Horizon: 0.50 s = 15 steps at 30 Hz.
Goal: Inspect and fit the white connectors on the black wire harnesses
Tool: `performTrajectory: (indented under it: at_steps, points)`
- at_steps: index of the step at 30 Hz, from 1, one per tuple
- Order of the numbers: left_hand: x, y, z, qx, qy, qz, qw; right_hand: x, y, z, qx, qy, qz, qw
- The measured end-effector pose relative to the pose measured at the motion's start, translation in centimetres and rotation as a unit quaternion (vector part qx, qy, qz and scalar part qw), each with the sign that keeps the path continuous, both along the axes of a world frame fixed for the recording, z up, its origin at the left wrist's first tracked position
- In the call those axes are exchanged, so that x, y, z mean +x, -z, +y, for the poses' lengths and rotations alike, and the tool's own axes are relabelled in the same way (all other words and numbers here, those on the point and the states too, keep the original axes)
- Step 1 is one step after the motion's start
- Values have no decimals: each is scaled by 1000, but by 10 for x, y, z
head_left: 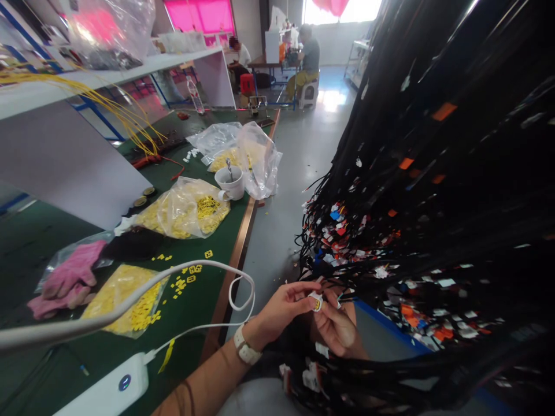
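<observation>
"Where is the little white plug [318, 301]?"

"It is right between the two hands. The left hand [277, 309] comes from the left side, and the right hand [340, 332] is on the other side, a bit lower."

"Which hand is nearer?"

"I can't pick one. The left thumb touches its left edge, and the right thumb is right up close on the other side."

"Are the fingers open?"

"The left thumb and pointing finger are pinched on the plug. The right fingers are bent in close, but I can't tell if they pinch it too, because some are hidden."

"Which way does it sit?"

"It's tipped a bit, and its yellow part [318, 304] faces up at us. It's too small to tell which way its long side goes."

"What's near?"

"The black wires [416, 173] hang past the right hand. The green table [182, 315] is over to the left."
</observation>
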<state>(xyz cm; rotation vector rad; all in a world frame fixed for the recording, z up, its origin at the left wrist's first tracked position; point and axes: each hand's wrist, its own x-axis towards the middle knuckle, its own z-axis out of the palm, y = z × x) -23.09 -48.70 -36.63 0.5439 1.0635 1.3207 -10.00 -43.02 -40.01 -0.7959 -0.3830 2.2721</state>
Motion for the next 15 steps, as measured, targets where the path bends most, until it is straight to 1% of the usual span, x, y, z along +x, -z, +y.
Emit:
performTrajectory:
  at_steps: [3, 6, 11, 15]
  points:
    - [-1, 1, 2, 17, 3, 20, 1000, 1, 5, 0, 3, -7, -4, 1000]
    - [0, 1, 3, 27, -3, 69, 997, 2, 8, 0, 7, -2, -17, 1000]
    - [4, 3, 4, 14, -30, 122, 992, 3, 9, 1, -6, -22, -18, 1000]
    - [7, 1, 4, 14, -28, 157, 987, 3, 9, 2, -1, -26, -18, 999]
